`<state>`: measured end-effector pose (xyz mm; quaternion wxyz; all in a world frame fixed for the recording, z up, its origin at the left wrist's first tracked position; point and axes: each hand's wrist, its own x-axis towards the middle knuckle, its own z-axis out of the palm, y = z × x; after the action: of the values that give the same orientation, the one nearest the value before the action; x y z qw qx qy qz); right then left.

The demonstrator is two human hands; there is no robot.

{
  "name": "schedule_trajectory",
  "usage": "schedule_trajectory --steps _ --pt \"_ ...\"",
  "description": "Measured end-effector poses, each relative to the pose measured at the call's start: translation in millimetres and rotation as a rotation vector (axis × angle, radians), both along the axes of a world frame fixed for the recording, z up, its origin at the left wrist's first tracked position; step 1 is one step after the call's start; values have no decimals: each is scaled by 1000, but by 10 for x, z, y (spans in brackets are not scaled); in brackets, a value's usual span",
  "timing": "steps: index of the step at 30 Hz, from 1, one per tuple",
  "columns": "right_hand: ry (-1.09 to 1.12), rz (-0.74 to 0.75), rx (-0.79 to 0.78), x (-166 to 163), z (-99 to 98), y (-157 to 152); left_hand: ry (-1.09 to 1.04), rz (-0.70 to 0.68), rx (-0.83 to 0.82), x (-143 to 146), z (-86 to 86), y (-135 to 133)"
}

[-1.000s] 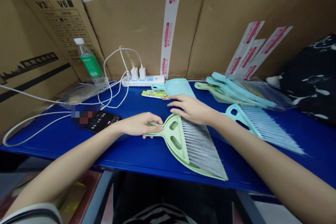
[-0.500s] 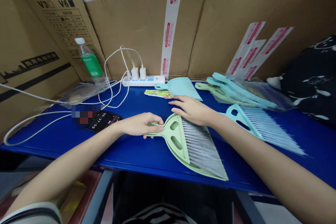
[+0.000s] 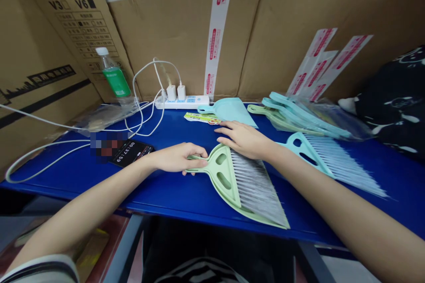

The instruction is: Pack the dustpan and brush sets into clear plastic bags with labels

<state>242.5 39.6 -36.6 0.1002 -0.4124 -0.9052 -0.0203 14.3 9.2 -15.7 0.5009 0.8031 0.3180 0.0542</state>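
A light green hand brush with grey-white bristles lies in a matching green dustpan on the blue table. My left hand is closed around the green handle at its left end. My right hand lies flat, fingers stretched out, on the upper edge of the green brush head. A small light blue dustpan sits just beyond my right hand, with a printed label card beside it.
A light blue brush lies to the right, with bagged brush sets behind it. A phone, white cables, a power strip and a green-labelled bottle stand at left. Cardboard boxes wall the back; a dark bag sits far right.
The small light blue dustpan behind my right hand has slid a little to the right. Both hands have stayed on the green brush.
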Motion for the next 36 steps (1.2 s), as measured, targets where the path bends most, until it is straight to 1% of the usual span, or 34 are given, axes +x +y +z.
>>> schedule_trajectory --steps 6,16,25,36 --pt "18 58 -19 -19 -12 -5 32 4 26 -3 9 -10" --pt "46 78 -61 -14 -38 21 77 -6 108 -9 3 -18" --pt "5 67 -45 -21 -38 12 98 -8 147 -2 25 -40" --pt "4 86 -16 -16 -32 8 156 -27 198 -7 44 -50"
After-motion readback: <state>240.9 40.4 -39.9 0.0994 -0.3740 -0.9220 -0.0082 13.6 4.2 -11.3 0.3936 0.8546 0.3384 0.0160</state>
